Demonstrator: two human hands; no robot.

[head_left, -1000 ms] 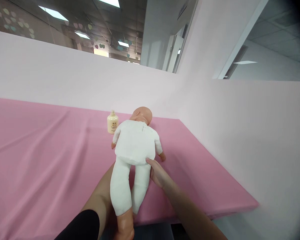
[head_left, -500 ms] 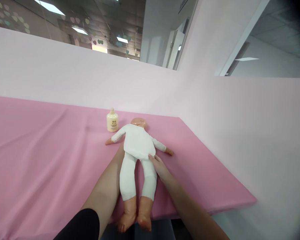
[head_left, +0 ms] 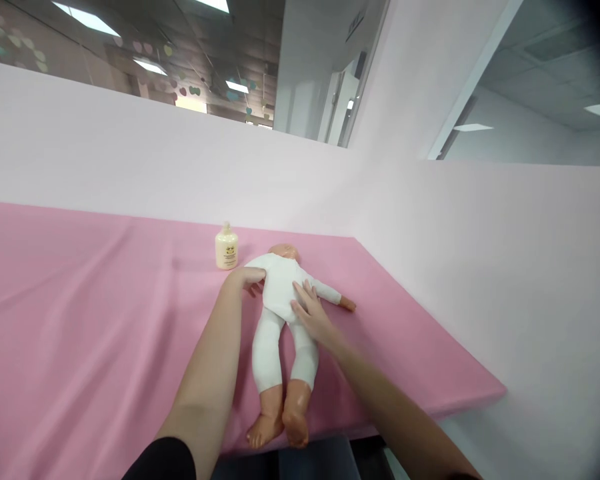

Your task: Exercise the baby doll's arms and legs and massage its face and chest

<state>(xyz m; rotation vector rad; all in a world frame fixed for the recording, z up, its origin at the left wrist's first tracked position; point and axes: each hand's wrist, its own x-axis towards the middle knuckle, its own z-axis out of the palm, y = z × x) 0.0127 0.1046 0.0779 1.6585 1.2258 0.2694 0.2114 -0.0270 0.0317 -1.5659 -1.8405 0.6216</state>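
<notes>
A baby doll (head_left: 283, 287) with a white cloth body lies on the pink covered surface, its brown feet toward me. Its head points toward the wall, with little of it showing. At the doll's left edge, my left hand (head_left: 251, 275) touches the side of the torso near the arm, thumb apart from partly bent fingers. That hand hides the doll's left-side forearm. My right hand (head_left: 314, 317) rests with spread fingers on the right side of the doll's lower torso. Neither hand is closed around the doll.
A cream lotion bottle (head_left: 227, 249) stands left of the doll's head. White walls (head_left: 180, 160) rise behind and to the right, with window panes above. The pink cover (head_left: 130, 320) has folds at left; its front edge runs near my lap.
My left hand has come out from beneath the doll to its upper side. My right hand has shifted up onto the torso with fingers spreading. The doll's legs have shifted slightly.
</notes>
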